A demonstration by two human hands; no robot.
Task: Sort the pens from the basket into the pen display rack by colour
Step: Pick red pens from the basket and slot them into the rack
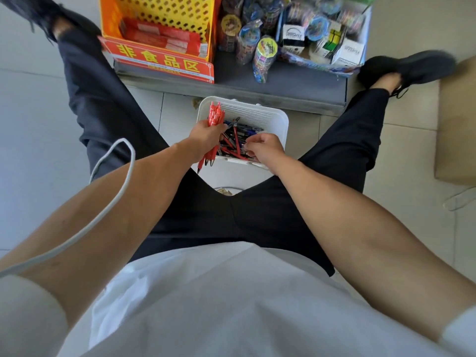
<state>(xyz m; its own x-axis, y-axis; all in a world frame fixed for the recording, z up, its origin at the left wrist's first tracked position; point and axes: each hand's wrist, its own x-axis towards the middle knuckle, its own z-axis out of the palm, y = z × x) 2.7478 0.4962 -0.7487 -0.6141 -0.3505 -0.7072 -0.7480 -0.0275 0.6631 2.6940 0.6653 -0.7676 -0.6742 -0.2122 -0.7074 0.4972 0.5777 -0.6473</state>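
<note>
Sorting at an early stage. The left hand (pixel 206 136) grips a bundle of red pens (pixel 215 115) over the white basket (pixel 277 119). The right hand (pixel 266 148), fingers curled, reaches among the mixed pens (pixel 235 140); whether it holds one cannot be told. No pen rack is identifiable, and many pens are left unsorted.

l hand (pixel 206 136) fisted, r hand (pixel 266 149) curled

Matt white moulded plastic, slotted along the wall, on the basket (pixel 257 117) at 12 o'clock. Glossy red plastic on the red pens (pixel 215 117). Smooth, faintly shiny pale tile on the floor (pixel 31 124), 9 o'clock. Perforated yellow plastic crate (pixel 175 14), 11 o'clock. Matt brown cardboard box (pixel 456 124), 3 o'clock. Dark matt cloth trousers (pixel 108 106); white cloth shirt (pixel 219 305).
</note>
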